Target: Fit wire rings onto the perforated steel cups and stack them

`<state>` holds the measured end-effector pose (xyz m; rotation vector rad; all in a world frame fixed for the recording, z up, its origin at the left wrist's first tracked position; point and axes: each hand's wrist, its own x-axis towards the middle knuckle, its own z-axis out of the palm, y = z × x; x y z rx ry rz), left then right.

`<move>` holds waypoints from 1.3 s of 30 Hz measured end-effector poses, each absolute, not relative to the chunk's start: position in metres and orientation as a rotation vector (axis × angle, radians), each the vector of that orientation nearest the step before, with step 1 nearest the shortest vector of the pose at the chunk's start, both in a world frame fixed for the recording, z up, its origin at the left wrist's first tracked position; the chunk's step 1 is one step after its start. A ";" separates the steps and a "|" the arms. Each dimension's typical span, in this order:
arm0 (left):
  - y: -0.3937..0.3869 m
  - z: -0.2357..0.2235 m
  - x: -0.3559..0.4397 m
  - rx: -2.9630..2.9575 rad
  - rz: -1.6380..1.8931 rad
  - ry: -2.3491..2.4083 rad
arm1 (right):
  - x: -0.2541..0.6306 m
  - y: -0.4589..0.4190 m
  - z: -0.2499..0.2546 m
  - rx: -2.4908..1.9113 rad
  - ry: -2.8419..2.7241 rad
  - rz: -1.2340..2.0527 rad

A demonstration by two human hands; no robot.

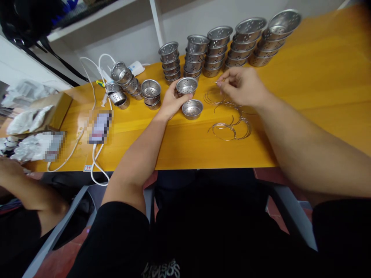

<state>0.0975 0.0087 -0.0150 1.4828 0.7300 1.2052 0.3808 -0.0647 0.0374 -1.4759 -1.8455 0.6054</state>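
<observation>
My left hand point(171, 102) is wrapped around a small perforated metal cup point(186, 86), holding it just above the yellow table point(304, 88). A second, similar cup point(192, 109) rests on the table right below it. My right hand point(242, 85) pinches the end of a thin wire ring point(218, 82) with thumb and fingers, over a loose pile of wire rings point(230, 121).
Several stacks of perforated metal cups point(217, 50) line the back of the table, with toppled ones point(124, 83) at the left. A phone point(100, 126) on a white cable, a cardboard box point(43, 112) with plastic bags, and another person's arm point(26, 185) are at the left.
</observation>
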 end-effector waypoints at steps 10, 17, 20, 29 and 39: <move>0.015 -0.024 0.097 1.379 1.204 0.760 | 0.401 -0.056 0.033 -1.506 -1.814 0.499; 0.006 -0.015 0.095 1.265 1.178 0.762 | 0.412 -0.055 0.036 -1.441 -1.751 0.518; 0.001 -0.011 0.093 1.245 1.184 0.789 | 0.415 -0.055 0.036 -1.470 -1.772 0.518; -0.005 0.001 0.096 1.202 1.187 0.809 | 0.407 -0.066 0.033 -1.419 -1.773 0.470; 0.000 -0.008 0.088 1.165 1.234 0.716 | 0.363 -0.088 0.034 -1.201 -1.792 0.442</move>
